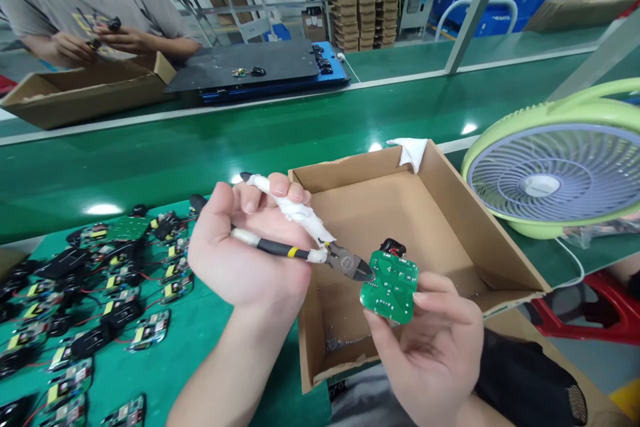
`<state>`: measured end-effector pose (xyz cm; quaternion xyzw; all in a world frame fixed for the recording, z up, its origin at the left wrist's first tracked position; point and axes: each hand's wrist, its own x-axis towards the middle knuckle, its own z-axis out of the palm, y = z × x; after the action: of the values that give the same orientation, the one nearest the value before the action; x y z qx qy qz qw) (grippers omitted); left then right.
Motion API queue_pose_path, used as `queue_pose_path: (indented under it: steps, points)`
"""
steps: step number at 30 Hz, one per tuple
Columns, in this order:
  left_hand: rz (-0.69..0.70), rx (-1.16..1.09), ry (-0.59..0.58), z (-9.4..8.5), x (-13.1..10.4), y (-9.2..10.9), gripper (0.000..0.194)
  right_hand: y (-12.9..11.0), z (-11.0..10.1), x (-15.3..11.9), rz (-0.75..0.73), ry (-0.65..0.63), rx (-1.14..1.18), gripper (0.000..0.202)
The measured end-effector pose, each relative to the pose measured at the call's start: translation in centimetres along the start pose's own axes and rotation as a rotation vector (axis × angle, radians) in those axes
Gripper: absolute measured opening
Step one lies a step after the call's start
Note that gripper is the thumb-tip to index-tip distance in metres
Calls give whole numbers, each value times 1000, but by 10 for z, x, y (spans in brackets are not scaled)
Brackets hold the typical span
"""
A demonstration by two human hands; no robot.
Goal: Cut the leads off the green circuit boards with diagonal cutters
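The small green printed circuit board, with a black part at its top edge, is held up over the open front of a shallow brown cardboard box. The right hand pinches it from below, thumb lying across the lower right corner and fingers curled behind, palm facing up. The solder side of the board faces the wearer.

The left hand is wrapped tight round a pair of side cutters whose handles are bound in white tape, with a stretch of black and yellow grip showing on the lower one. The grey steel tip of the cutters touches the upper left edge of the board; whether the blades are parted there or pressed together I cannot tell.

Inside the box, near its front wall, lies a scatter of tiny metal clippings. A scrap of white cloth hangs over the box's far corner. To the right of the box stands a pale green fan with a lilac grille.

On the green mat to the left lies a heap of similar circuit boards with black parts and red wires. Beyond it runs a green conveyor belt. Across the belt another person's hands work over a second cardboard box, beside a black tray.
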<state>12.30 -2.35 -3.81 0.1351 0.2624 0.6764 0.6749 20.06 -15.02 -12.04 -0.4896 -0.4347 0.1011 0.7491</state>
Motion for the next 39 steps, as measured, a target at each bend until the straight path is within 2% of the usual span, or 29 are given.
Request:
queue_pose_path:
  steps: [7,12,19,28,39]
  points:
    - [5,-19,-26,1,3,-1,44,0,0,-2,-8,-21,-23,50]
    - [57,-80,-15,4,4,3,47,-2,0,-1,22,-11,-2,48]
    - [37,-62,-73,1,4,11,49,-7,-6,7,195,-76,170,37]
    - [19,-29,9,-1,6,11,46,-4,-18,14,493,-200,430,31]
    - [25,-31,32,2,6,12,47,-3,-22,14,601,-229,536,32]
